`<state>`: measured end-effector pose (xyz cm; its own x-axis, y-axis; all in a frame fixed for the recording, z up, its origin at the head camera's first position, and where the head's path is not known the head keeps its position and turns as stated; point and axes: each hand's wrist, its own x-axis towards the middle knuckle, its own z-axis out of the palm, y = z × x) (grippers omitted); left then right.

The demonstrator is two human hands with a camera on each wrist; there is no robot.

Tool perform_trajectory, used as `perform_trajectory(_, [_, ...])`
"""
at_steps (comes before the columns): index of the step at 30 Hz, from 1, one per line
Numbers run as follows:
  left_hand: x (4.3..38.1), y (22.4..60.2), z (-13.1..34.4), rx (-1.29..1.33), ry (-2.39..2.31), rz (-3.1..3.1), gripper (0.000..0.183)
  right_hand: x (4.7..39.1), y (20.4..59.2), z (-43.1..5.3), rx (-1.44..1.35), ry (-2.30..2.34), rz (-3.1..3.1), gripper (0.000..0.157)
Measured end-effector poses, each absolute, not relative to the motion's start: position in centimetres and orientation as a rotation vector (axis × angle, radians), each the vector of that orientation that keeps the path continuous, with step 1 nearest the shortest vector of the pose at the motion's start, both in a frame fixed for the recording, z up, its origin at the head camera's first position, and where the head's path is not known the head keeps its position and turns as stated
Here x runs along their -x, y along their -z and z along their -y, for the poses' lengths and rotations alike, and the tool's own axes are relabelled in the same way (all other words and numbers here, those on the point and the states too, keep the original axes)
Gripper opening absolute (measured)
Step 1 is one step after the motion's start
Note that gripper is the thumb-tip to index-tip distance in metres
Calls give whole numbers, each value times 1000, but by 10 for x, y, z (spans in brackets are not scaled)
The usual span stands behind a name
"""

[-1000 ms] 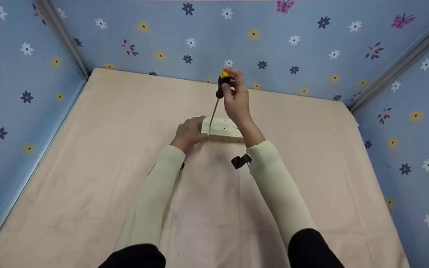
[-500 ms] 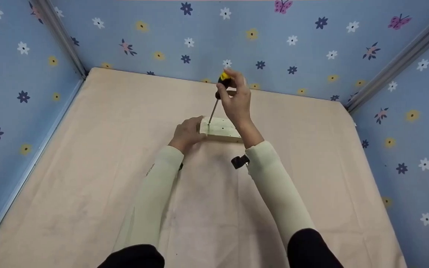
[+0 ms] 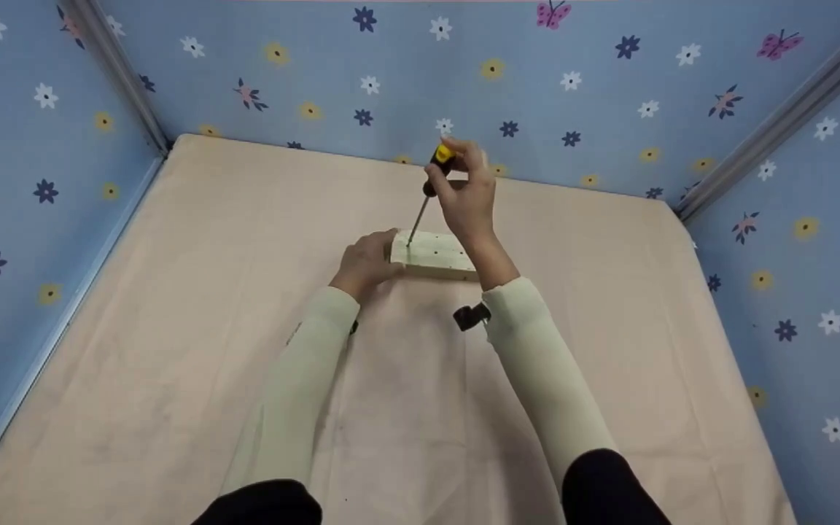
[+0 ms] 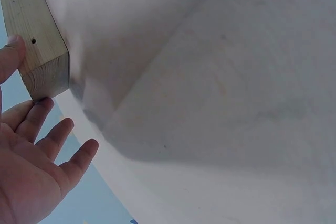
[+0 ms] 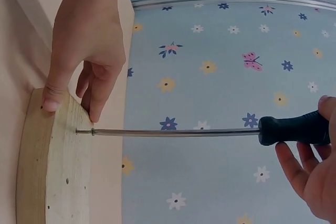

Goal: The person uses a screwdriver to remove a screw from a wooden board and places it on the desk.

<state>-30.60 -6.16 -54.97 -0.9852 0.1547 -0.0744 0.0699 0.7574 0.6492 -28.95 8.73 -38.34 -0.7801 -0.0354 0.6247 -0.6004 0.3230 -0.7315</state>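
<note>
In the head view a pale wooden block (image 3: 436,260) with several small dark holes lies on the cloth. My left hand (image 3: 367,261) grips its left end, the thumb on the near side and fingers around the end and far side. My right hand (image 3: 469,200) holds a black and yellow screwdriver (image 3: 443,156) by the handle, thumb and fingers around it. Seen from the right wrist, the shaft (image 5: 178,132) meets a screw (image 5: 84,131) that stands partly out of the block's top face. The screwdriver leans slightly right. The right forearm hides the block's right end.
A beige cloth (image 3: 245,219) covers the table. Blue flowered panels (image 3: 420,73) rise behind and on both sides, with metal rails (image 3: 125,73) at the corners. A small black device (image 3: 471,316) sits on the right wrist.
The screwdriver's handle has tipped a little to the right. My right thumb and fingers have shifted on the handle. My left hand and the block stay essentially in place.
</note>
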Motion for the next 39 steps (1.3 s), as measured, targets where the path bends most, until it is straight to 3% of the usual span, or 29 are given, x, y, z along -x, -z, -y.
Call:
perform_trajectory(14, [305,550,61,-175,-1057,-2828,69,292,387,-90,-692,-1526,2138,35])
perform_trajectory(23, [307,549,61,-186,-1025,-2847,68,290,385,-88,-552,-1533,2084,31])
perform_trajectory(33, [308,551,63,-228,-1078,-2836,64,290,382,-89,-694,-1607,2137,28])
perform_trajectory(39, [307,550,64,-217,-1026,-2861,66,290,383,-84,-638,-1605,2125,29])
